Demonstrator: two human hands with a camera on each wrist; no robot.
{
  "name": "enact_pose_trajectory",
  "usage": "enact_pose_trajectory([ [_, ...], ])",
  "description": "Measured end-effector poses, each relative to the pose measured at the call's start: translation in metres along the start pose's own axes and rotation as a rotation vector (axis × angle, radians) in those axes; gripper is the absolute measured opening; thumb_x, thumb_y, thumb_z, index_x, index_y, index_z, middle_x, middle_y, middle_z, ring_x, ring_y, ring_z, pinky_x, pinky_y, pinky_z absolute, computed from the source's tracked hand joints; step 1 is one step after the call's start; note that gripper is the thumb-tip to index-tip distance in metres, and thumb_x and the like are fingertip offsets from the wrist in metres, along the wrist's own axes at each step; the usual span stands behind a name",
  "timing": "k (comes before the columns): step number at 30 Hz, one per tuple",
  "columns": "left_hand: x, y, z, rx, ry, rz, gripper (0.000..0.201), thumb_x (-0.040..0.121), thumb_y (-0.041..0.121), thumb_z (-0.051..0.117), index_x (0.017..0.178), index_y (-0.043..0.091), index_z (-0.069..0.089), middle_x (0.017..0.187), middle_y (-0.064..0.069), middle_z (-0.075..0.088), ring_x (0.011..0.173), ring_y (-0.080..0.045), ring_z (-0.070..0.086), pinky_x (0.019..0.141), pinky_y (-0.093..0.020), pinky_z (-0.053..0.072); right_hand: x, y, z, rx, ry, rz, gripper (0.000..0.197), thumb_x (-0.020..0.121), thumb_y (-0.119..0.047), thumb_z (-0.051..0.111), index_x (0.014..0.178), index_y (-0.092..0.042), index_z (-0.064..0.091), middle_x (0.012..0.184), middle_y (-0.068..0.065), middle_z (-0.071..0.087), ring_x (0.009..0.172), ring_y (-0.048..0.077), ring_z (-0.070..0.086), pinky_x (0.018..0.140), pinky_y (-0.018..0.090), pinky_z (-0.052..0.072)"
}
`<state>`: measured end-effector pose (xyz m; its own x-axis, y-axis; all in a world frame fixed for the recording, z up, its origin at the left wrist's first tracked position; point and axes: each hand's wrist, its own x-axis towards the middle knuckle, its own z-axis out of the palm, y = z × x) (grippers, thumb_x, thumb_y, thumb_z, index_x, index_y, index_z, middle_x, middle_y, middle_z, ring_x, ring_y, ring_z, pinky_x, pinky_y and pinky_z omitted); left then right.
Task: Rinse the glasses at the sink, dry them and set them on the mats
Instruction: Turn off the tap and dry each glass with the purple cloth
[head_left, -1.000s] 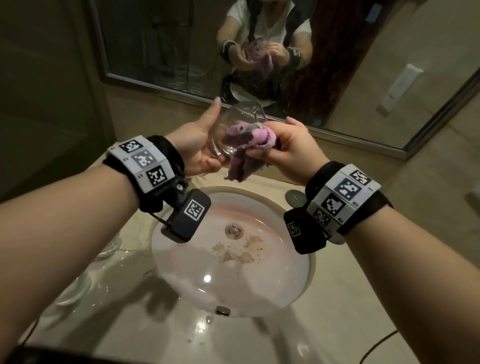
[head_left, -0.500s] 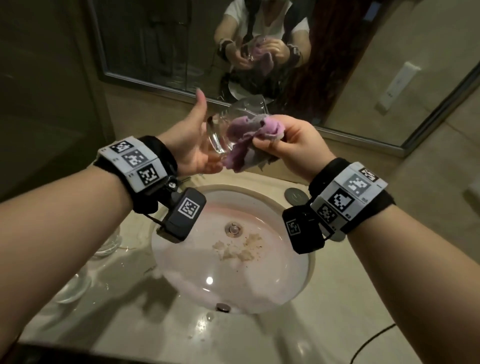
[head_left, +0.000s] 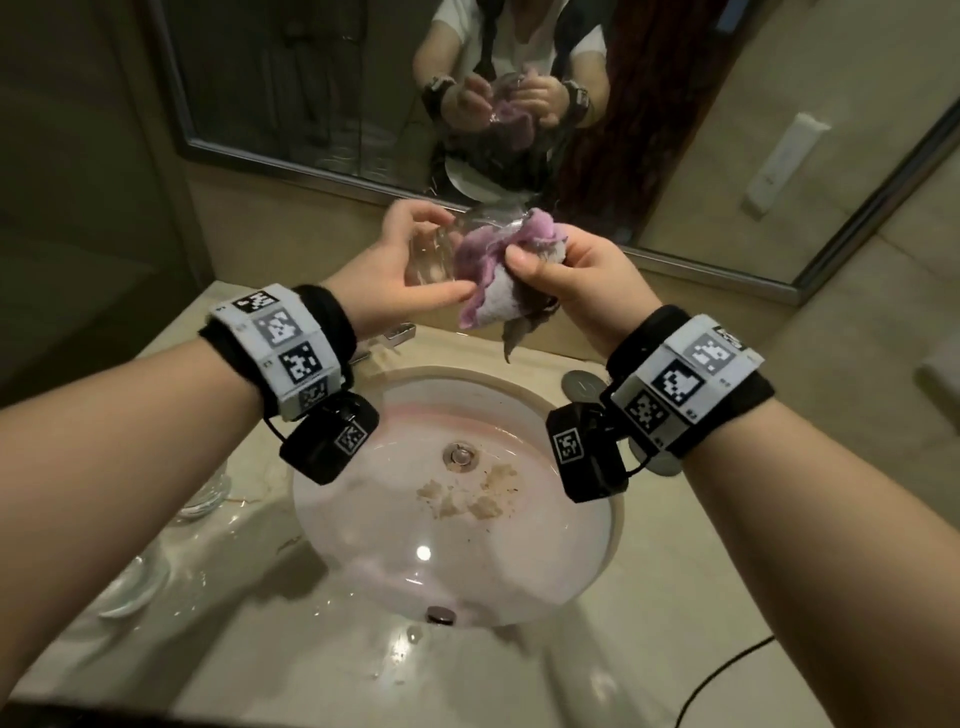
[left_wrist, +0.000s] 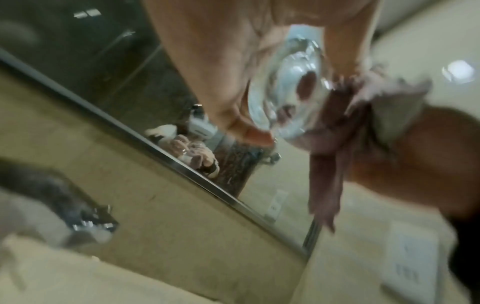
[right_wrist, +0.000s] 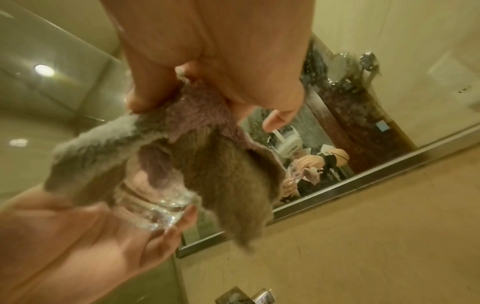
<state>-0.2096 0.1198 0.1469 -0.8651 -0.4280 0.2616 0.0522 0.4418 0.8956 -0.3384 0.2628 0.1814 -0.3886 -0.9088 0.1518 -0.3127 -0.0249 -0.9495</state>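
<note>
Pale marble tabletop (head_left: 665, 582) with a round sink (head_left: 597, 525) sunk into its middle. On the left edge, two clear glasses (head_left: 205, 496) well apart. Behind the sink on the right, a round metal disc (head_left: 582, 387). At the near right, a dark cable (head_left: 722, 675).

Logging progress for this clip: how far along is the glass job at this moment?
Mid-drying. The left hand grips a clear glass by its base above the sink, so its rinse looks done. The right hand holds a purple cloth pushed into the mouth of the glass. Two more glass pieces sit on the counter at left, state unclear. No mats are in view, so placing remains.
</note>
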Motion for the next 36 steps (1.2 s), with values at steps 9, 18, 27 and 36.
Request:
enact_pose_trajectory([
  [9, 0.008, -0.002, -0.007, -0.468, -0.138, -0.297, 0.088, 0.042, 0.065, 0.08, 0.111, 0.017, 0.053, 0.108, -0.009, 0.064, 0.094, -0.023, 0.068, 0.073, -0.033, 0.058, 0.0, -0.003, -0.003, -0.207, -0.071, -0.067, 0.006, 0.092, -0.011, 0.059, 0.091, -0.016, 0.06, 0.082, -0.004, 0.066, 0.069, 0.002, 0.064, 0.059, 0.016, 0.05],
  [18, 0.011, 0.011, -0.002, 0.444, -0.051, 0.16, 0.086, 0.07, 0.01, 0.075, 0.138, 0.017, 0.023, 0.112, -0.002, 0.04, 0.1, -0.016, 0.049, 0.087, -0.025, 0.042, 0.003, -0.009, 0.006, -0.196, 0.03, 0.075, 0.006, 0.093, -0.021, 0.059, 0.09, -0.016, 0.06, 0.081, 0.01, 0.068, 0.067, 0.026, 0.066, 0.062, 0.037, 0.056],
  [27, 0.001, -0.001, 0.009, 0.268, -0.109, -0.062, 0.114, 0.064, 0.014, 0.084, 0.144, 0.036, 0.006, 0.114, -0.001, 0.05, 0.099, -0.016, 0.06, 0.085, -0.033, 0.053, 0.0, -0.009, -0.011, 0.147, 0.336, 0.047, 0.013, 0.095, -0.019, 0.054, 0.093, -0.013, 0.065, 0.087, 0.002, 0.07, 0.077, 0.013, 0.067, 0.072, 0.025, 0.054],
  [36, -0.015, -0.011, 0.016, -0.593, 0.093, -0.158, 0.085, 0.048, -0.003, 0.08, 0.121, 0.021, 0.042, 0.113, -0.004, 0.059, 0.109, -0.016, 0.059, 0.089, -0.029, 0.052, -0.034, 0.047, -0.014, 0.808, 0.422, 0.394, 0.053, 0.097, -0.05, 0.037, 0.132, -0.014, 0.051, 0.124, 0.014, 0.063, 0.112, 0.033, 0.061, 0.08, 0.047, 0.056],
])
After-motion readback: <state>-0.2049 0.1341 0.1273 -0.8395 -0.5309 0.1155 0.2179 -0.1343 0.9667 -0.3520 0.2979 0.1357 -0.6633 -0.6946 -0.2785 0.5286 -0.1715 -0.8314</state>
